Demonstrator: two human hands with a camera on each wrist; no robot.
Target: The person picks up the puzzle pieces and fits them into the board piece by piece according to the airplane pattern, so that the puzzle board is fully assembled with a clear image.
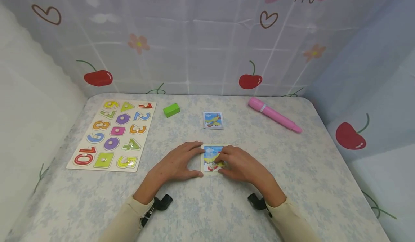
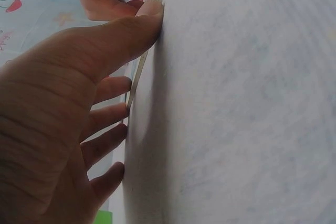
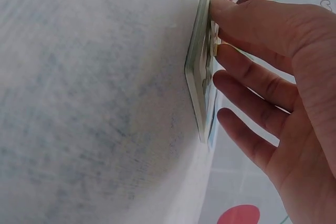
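A small picture puzzle board (image 1: 212, 155) with a pale frame and a colorful picture on blue lies flat on the table between the hands. My left hand (image 1: 177, 162) holds its left side, thumb at the near corner and fingertips at the far corner. In the left wrist view the thumb (image 2: 149, 19) touches the board's edge. Over the board's right part, my right hand (image 1: 241, 164) pinches a thin puzzle piece (image 3: 214, 50) between thumb and fingers. These fingers hide much of the picture and most of that piece. A small airplane picture card (image 1: 213, 120) lies beyond the board.
On the left lies a number and shape peg board (image 1: 105, 135). A green block (image 1: 171, 110) sits at the back, and a thick pink pen (image 1: 275, 115) lies at the back right. A printed curtain (image 1: 201, 47) hangs behind the patterned table (image 1: 207, 206).
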